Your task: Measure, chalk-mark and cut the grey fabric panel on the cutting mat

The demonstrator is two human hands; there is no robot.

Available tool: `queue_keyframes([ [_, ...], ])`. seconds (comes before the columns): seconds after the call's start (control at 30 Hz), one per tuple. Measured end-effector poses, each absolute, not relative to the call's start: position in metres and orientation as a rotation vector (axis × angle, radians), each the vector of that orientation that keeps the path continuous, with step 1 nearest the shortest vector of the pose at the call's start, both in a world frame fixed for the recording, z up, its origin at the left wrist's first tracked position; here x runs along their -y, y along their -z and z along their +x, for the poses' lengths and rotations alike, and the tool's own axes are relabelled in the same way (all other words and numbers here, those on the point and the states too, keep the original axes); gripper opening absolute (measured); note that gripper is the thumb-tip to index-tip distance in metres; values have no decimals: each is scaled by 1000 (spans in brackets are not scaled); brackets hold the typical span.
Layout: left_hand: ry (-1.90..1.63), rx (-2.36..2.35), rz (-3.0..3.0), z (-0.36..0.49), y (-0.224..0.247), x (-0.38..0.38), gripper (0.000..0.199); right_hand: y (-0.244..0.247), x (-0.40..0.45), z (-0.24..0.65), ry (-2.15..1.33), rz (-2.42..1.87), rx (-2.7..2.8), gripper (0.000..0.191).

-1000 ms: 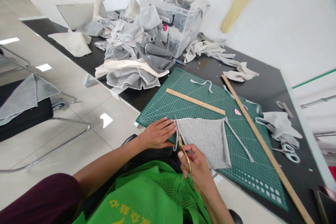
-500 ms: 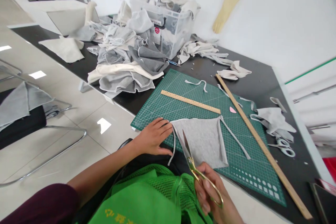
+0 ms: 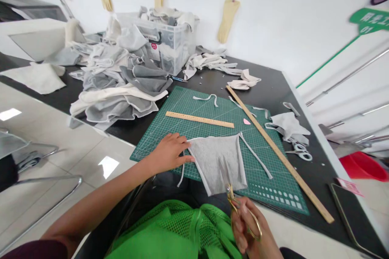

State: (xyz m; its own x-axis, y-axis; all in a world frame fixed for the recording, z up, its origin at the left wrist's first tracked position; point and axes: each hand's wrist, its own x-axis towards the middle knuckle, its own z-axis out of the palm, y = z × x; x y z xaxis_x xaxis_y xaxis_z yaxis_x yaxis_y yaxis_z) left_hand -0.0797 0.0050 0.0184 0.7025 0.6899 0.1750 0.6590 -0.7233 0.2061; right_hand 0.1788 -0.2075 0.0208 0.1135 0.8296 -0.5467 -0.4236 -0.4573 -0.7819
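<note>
A light grey cloth piece (image 3: 212, 158) with thin ties lies at the front edge of the green cutting mat (image 3: 158, 129), its lower part over the edge. My left hand (image 3: 167, 156) rests at its upper left corner, fingers stretched out and thumb apart, touching the cloth's edge. A thin tie hangs beside that thumb. My right hand (image 3: 252, 226) grips gold-handled scissors (image 3: 229, 190) by the loops. The scissors' blades, slightly parted and blurred, point up across the lower right of the cloth. Whether they touch it I cannot tell.
A wooden ruler (image 3: 199, 119) and a long wooden stick (image 3: 279, 153) lie on the mat. White scissors (image 3: 300, 153), cloth scraps (image 3: 288, 125) and a phone (image 3: 352, 214) are at right. A cloth heap (image 3: 118, 85) and a plastic bin (image 3: 170, 44) stand behind.
The view has swung to the right. The scissors have moved from the cloth's left side to its lower right. My left thumb has come up against the cloth's edge.
</note>
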Motion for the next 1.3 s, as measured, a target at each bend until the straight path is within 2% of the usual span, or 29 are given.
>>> queue_keyframes([
  [0.13,-106,-1079,2800,-49,-37,-36,66,-22,203,173,-1558,-1312,403,45],
  [0.23,-78,-969,2920,-22,-37,-59,61,-20,198,173,-1551,-1296,404,45],
  [0.37,-247,-609,2967,10,-24,-87,42,-16,192,177,-1538,-1285,398,45],
  [0.43,-276,-509,2872,20,-16,-100,42,-15,190,180,-1549,-1274,401,45],
  [0.63,-354,-631,2530,22,-1,-116,53,-15,168,196,-1589,-1205,377,43],
  [0.83,-464,-671,2427,17,6,-102,32,-17,137,205,-1622,-1208,383,45],
  [1.03,-521,-591,2448,16,7,-95,45,-7,133,205,-1639,-1181,375,46],
  [1.17,-577,-589,2397,18,12,-97,27,-7,134,211,-1696,-1110,341,47],
  [1.3,-667,-631,2352,20,16,-98,22,-11,133,218,-1761,-1006,295,42],
])
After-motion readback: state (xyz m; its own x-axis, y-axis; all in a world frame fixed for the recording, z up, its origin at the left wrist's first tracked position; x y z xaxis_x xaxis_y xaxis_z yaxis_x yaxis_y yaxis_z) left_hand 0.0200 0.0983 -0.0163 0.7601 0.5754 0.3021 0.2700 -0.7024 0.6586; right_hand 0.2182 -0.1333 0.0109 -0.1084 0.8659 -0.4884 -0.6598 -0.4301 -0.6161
